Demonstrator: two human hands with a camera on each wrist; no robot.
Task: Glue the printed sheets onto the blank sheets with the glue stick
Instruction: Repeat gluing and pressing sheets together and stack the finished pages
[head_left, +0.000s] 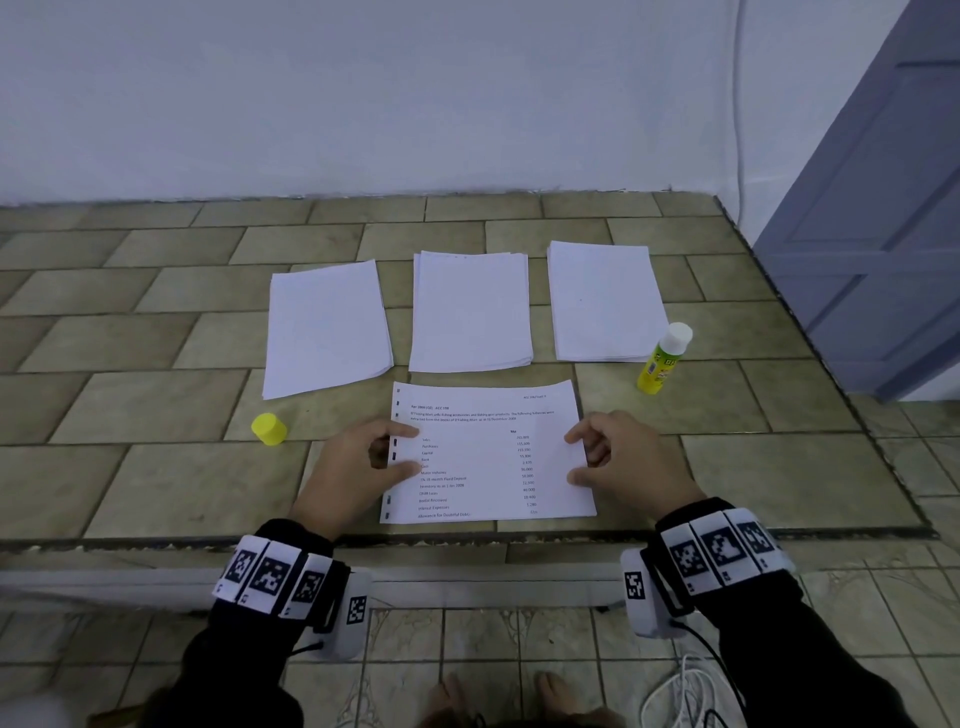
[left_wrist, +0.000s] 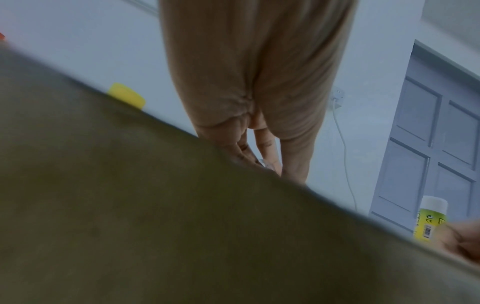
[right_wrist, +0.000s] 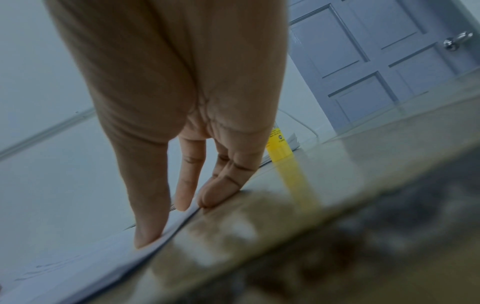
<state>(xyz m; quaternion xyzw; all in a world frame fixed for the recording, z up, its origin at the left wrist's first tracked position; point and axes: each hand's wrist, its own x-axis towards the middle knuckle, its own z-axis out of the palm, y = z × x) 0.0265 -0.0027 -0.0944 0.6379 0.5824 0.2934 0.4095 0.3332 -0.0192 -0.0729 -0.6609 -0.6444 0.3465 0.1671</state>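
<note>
You're at a tiled ledge (head_left: 156, 338) against a white wall (head_left: 363, 93), with a grey-blue door (head_left: 883, 208) at the right. Three stacks of blank sheets (head_left: 470, 312) lie side by side at the back; the printed sheet (head_left: 488, 457) lies just in front of the middle one. The uncapped glue stick (head_left: 664, 358) stands by the right stack, and its yellow cap (head_left: 269, 429) sits well to the left. Your left hand (head_left: 358, 467) pinches the printed sheet's left edge, and your right hand (head_left: 628, 462) presses thumb and fingertips (right_wrist: 182, 201) on its right edge.
</note>
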